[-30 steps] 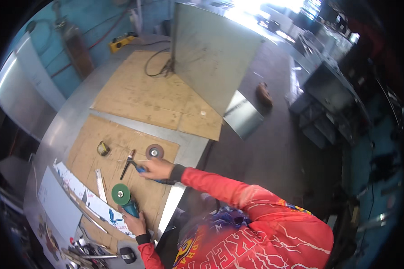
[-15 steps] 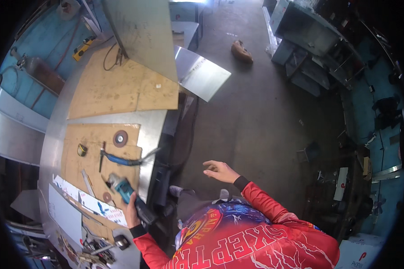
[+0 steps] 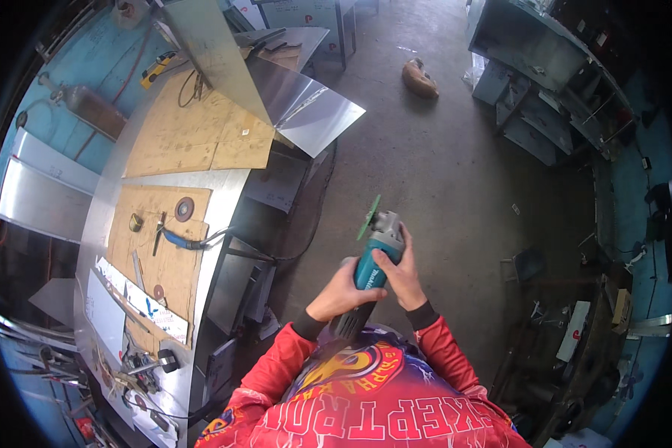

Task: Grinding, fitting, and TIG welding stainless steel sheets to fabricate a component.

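An angle grinder [image 3: 370, 273] with a teal body, grey gear head and dark rear end is held in front of my body, head pointing away from me. Its thin green disc [image 3: 369, 217] shows nearly edge-on at the far end. My left hand [image 3: 337, 293] is closed round the body from the left, lower down. Closer to the gear head, my right hand [image 3: 403, 272] grips it from the right, thumb on top. The fingers beneath the tool are partly hidden.
At the left stands a metal table [image 3: 224, 196] bearing cardboard, a blue-handled torch [image 3: 181, 240], a flap disc [image 3: 184, 209], a tape measure [image 3: 136, 222] and several tools. A sheet-metal panel [image 3: 317, 112] juts past its edge. A brown dog [image 3: 420, 79] lies on the floor ahead.
The grinder has moved from the table's edge to in front of my body. My right hand, free before, has come over and taken hold of it too.
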### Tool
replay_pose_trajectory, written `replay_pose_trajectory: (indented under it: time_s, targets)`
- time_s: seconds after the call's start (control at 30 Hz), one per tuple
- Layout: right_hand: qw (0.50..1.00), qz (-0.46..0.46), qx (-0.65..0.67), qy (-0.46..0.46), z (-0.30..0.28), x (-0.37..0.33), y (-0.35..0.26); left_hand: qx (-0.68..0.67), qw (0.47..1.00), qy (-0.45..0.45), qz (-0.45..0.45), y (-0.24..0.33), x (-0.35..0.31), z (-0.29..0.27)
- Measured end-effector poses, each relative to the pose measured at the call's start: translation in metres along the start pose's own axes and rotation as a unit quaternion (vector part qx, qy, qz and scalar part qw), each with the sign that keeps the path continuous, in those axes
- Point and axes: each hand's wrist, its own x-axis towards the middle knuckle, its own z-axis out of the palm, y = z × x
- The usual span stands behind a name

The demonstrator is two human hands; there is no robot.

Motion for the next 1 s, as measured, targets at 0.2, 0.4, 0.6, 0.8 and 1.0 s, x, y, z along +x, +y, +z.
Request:
replay_pose_trajectory:
  time_s: [0.2,0.4,0.6,0.8,1.0]
  targets:
    - [0.995,-0.039,-0.094,0.009,-0.068,0.056,-0.030,0.075,0.997,0.000,0.007,0.016,0.063,0.047]
    - [0.992,-0.072,-0.091,0.055,-0.104,0.163,-0.075,0.118,0.983,0.102,0.093,0.055,0.171,0.068]
    - [0.989,-0.092,-0.112,0.036,-0.111,0.257,-0.112,0.113,0.982,0.140,0.051,0.105,0.248,0.058]
    - [0.977,-0.142,-0.155,-0.019,-0.109,0.353,-0.109,0.330,0.880,0.340,0.039,0.118,0.325,0.066]
    - [0.973,0.001,-0.074,-0.219,-0.103,0.411,-0.099,0.125,0.857,0.499,0.022,0.099,0.397,0.045]
